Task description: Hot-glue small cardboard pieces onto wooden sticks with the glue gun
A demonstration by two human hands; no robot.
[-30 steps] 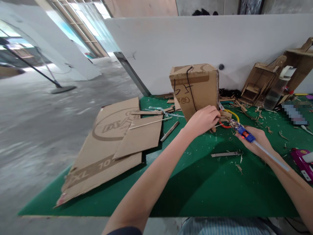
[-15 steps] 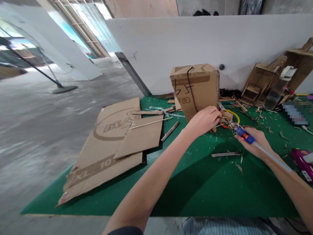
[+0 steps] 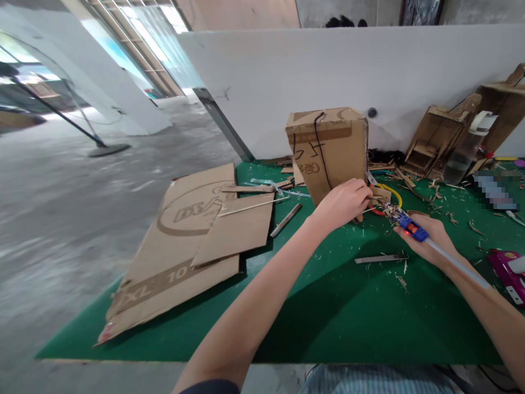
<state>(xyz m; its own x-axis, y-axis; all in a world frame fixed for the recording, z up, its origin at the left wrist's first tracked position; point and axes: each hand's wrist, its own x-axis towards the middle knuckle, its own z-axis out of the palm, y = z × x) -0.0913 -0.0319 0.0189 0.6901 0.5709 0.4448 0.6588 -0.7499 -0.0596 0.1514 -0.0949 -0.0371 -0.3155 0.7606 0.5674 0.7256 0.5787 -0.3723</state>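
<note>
My right hand (image 3: 430, 238) is wrapped round a blue hot glue gun (image 3: 412, 227), with a long clear glue stick (image 3: 455, 262) jutting from its rear. Scraps cling about the gun's nozzle, which points up and left. At that tip, the fingers of my left hand (image 3: 346, 202) pinch a small strip of cardboard (image 3: 380, 195). Behind my left hand stands an upright cardboard box (image 3: 334, 142) with a black cord down its front. Below the gun a utility knife blade (image 3: 381, 258) lies on the green table (image 3: 348, 323).
Flat cardboard sheets (image 3: 192, 230) cover the table's left side, beside a narrow strip (image 3: 286, 220). A water bottle (image 3: 470, 148), a phone (image 3: 495, 190) and a magenta power strip (image 3: 507, 273) lie to the right. Cardboard shavings are scattered near the white partition (image 3: 254, 82).
Almost nothing differs. Both hands stay at the same spot, with the glue gun's tip still near the small cardboard strip.
</note>
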